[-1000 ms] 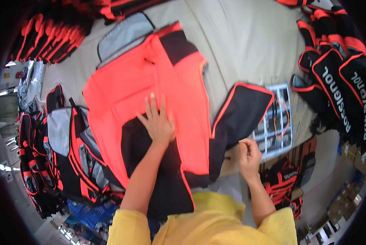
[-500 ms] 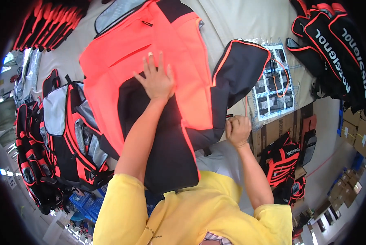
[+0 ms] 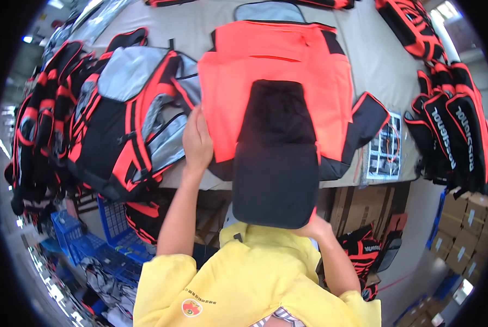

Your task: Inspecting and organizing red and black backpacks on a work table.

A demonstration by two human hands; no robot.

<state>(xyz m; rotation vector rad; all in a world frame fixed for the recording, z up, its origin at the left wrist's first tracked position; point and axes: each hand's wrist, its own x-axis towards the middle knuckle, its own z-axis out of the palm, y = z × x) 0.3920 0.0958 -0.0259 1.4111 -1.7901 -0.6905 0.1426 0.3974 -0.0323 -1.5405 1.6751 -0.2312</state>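
Observation:
A large coral-red and black backpack (image 3: 325, 82) lies on the table in front of me, its grey-lined top part folded away at the far end. From its middle a black padded flap (image 3: 275, 182) hangs toward me over the table edge. At the flap's lower right corner is my right hand (image 3: 314, 226), closed on the edge, its fingertips partly hidden behind the flap. My left hand (image 3: 198, 141) rests against the bag's left side with its fingers stretched out. A black side flap (image 3: 368, 117) with coral piping sticks out at the bag's right.
To the left lie several black, red and grey backpacks (image 3: 118, 120). A printed sheet (image 3: 383, 147) with an orange cord lies at the right, near hanging black bags (image 3: 445, 131). Blue crates (image 3: 113, 218) and cardboard boxes (image 3: 464, 229) stand below table height.
My left hand has left the bag's front for its left side. My right hand has gone from the zip pull at the bag's right to the black flap's lower corner. The view has shifted.

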